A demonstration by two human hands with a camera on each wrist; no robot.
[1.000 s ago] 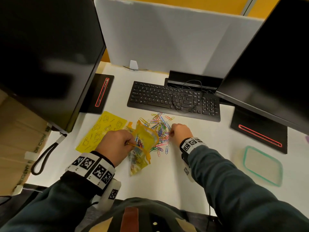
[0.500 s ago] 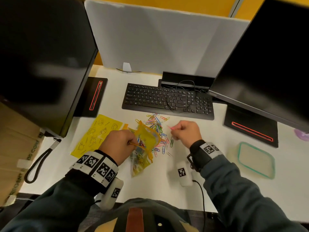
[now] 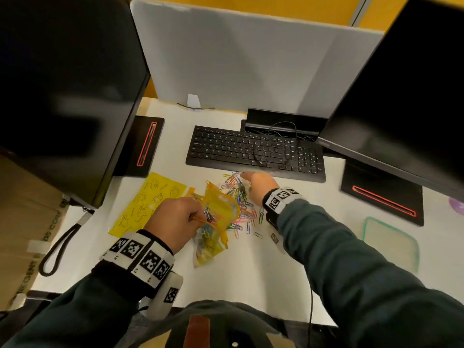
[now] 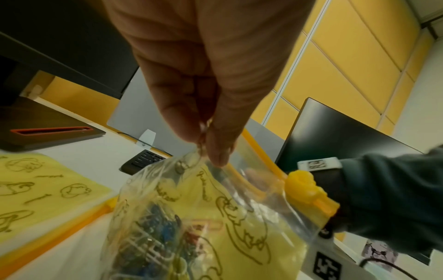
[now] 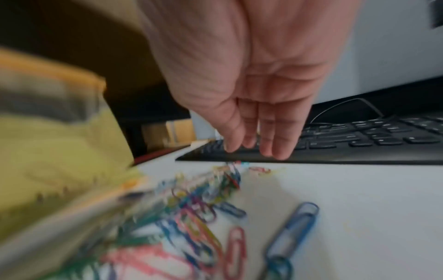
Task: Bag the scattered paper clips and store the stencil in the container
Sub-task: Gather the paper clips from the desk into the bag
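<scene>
Left hand (image 3: 173,223) nearest the body, fingers curled, thumb and fingertips (image 4: 217,151) pinching the top edge of the bag (image 3: 213,222) and holding its mouth up. Bag is clear plastic with yellow print and an orange zip strip with a slider (image 4: 309,189); its lower end rests on the surface (image 3: 251,267). Some clips already inside, visible through the plastic in the left wrist view.

Clips (image 3: 241,204): multicoloured pile on the surface just right of the bag, touching its side and running from near the bag mouth up to the keyboard's front edge. A few strays lie apart on the near-right side of the pile, a blue one (image 5: 294,231) among them.

Stencil (image 3: 148,204): yellow sheet flat on the surface, left of the bag, partly hidden by the left hand. Not in the container.

Right hand (image 3: 258,187) over the far end of the pile, fingers (image 5: 275,140) straight and together, pointing down toward the clips by the keyboard edge. Holds nothing. Can't tell if the tips touch the clips; right wrist view is blurred.

Container (image 3: 391,247): clear box with a green rim, near the right edge of the surface, well apart from everything else.

Keyboard (image 3: 253,151) beyond the pile, black monitors either side, grey divider panel (image 3: 251,66) behind.
</scene>
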